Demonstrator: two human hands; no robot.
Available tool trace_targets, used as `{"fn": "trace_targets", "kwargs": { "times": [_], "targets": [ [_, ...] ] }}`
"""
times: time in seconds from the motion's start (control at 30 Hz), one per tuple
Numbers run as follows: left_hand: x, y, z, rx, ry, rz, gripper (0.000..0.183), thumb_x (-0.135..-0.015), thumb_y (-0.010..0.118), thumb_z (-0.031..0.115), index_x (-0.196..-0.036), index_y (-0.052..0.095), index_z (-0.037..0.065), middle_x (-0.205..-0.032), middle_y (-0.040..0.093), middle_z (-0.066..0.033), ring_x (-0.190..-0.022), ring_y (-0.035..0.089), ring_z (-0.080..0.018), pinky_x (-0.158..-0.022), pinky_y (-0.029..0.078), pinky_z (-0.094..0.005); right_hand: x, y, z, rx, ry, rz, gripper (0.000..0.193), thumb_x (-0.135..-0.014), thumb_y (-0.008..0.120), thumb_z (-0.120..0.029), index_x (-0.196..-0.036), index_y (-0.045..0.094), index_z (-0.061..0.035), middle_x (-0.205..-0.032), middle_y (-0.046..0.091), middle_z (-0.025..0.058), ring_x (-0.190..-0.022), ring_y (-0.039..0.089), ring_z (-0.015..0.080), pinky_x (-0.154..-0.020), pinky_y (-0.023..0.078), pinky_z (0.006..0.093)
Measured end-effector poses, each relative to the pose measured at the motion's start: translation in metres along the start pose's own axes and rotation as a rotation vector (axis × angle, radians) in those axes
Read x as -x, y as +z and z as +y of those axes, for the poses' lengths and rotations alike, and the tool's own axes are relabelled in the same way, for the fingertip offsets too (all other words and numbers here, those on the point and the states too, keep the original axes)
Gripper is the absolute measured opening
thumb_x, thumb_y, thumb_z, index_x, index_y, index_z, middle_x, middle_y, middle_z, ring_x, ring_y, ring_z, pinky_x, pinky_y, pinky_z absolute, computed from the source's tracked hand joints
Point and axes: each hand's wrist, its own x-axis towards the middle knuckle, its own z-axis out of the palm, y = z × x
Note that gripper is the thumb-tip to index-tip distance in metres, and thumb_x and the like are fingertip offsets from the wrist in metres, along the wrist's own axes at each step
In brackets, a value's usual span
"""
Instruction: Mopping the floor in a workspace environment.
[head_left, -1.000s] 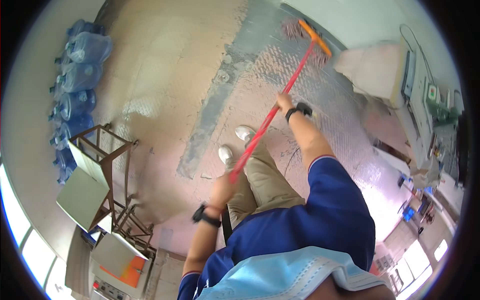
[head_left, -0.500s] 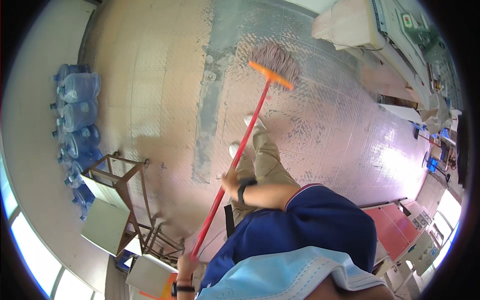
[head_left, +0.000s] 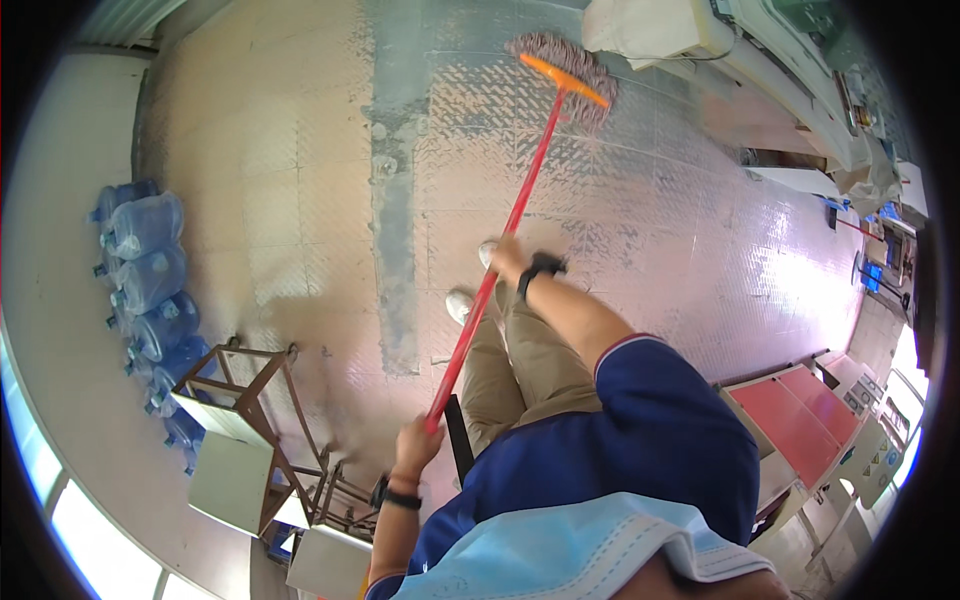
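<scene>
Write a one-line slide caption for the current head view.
Left hand and right hand grip a red-handled mop over a patchy floor, blue water jugs at left.

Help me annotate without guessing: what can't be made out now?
Head view:
- Near end of the red handle: hidden by the left hand.
- Floor under the mop strands: covered by them.
- Pale machine, upper right: cut off by the top edge.
- Blue item, far right: too small.

My mop pole (head_left: pixel 536 160) looks smooth and glossy, its crossbar (head_left: pixel 565 81) like hard plastic, its mop head (head_left: pixel 556 48) rough, shaggy yarn. I see a worn, patchy floor (head_left: pixel 330 220) with a sheen, shiny see-through plastic bottles (head_left: pixel 155 277), my matt cloth trousers (head_left: pixel 550 370).
</scene>
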Motion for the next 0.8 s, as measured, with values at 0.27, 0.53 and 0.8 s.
{"fn": "trace_targets", "kwargs": {
  "times": [0.27,0.53,0.8],
  "targets": [
    [-0.018,0.005,0.044,0.037,-0.018,-0.166,0.028,-0.07,0.059,0.025,-0.078,0.055,-0.001,-0.073,0.057,-0.025,-0.072,0.056,-0.0413,-0.062,0.046,-0.0457,-0.002,-0.005,0.056,-0.168,0.07,0.197,0.015,-0.067,0.052,-0.009,-0.073,0.049,0.0047,-0.067,0.053,0.0219,-0.06,0.054,0.0349,-0.049,0.041,0.0408],
    [0.178,-0.149,-0.021,-0.583,-0.499,-0.233,0.017,-0.063,0.059,0.026,-0.07,0.064,0.011,-0.062,0.06,-0.0136,-0.062,0.059,-0.0346,-0.057,0.048,-0.0439,0.229,0.045,-0.112,-0.713,0.572,-0.456,0.026,-0.072,0.059,-0.015,-0.063,0.044,0.0049,-0.058,0.053,0.02,-0.039,0.053,0.0233,-0.029,0.036,0.0337],
    [-0.012,-0.122,0.024,-0.58,-0.106,-0.187,0.02,-0.071,0.057,0.026,-0.073,0.063,0.007,-0.063,0.059,-0.0168,-0.06,0.058,-0.0351,-0.055,0.048,-0.0443,0.076,0.031,0.004,-0.418,0.296,0.183,0.019,-0.074,0.053,-0.012,-0.08,0.047,0.0049,-0.077,0.051,0.0228,-0.076,0.053,0.0359,-0.061,0.041,0.0428]
  ]
}}
